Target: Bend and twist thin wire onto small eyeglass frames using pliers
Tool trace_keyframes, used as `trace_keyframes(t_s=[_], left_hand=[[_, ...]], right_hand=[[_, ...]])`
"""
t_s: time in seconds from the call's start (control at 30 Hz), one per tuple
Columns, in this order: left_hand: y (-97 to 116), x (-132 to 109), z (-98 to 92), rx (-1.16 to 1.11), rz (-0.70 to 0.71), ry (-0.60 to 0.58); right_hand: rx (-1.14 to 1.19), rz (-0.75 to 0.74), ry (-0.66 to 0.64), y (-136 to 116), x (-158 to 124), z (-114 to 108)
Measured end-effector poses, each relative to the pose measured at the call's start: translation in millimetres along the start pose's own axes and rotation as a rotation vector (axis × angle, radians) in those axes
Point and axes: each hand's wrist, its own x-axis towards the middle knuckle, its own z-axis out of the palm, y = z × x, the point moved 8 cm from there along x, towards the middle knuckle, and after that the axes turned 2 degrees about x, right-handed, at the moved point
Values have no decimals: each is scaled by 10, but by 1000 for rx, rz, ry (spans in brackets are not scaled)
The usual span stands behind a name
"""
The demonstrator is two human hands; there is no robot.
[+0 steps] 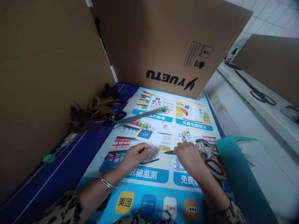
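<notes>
My left hand (140, 153) is closed in a pinch on a small piece of thin, curled wire (147, 159). Some of that wire shows below the fingertips. To its right, my right hand (188, 155) is wrapped round a dark pointed metal tool (170, 152). Its tip points left toward my left hand, with a gap between them; the rest of the tool is hidden in the fist. Just beyond the right hand lies a loose tangle of wire (186, 135). Beside that hand are a round, clear-topped item (205, 150) and red loop handles (214, 167), partly covered by my forearm.
A bundle of straight thin wires (144, 115) lies across the printed mat (154, 186). Brown feathers (93, 109) and a black fob (120, 115) are at left. Cardboard walls (163, 40) stand behind and left. A teal box edge (243, 174) and black scissors (261, 95) are at right.
</notes>
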Motion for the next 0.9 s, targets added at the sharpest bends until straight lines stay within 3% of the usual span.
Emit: trace_keyframes(t_s=[0.1,0.23,0.5,0.73,0.9], left_hand=[[23,-9,31,-16,1,-31],[66,-54,155,-138,-53,-122],[303,-114,271,-364,-94,-162],[461,-26,329,-309,2,-166],[462,42,330,-269,52,-128]], right_hand=[[135,10,30,57,9,-75],[520,-56,34,36,6,-132],[1105,-171,-62,-85,0,36],[1267,-143,-104,-46,11,106],[1114,-126,-13,-2,34,113]])
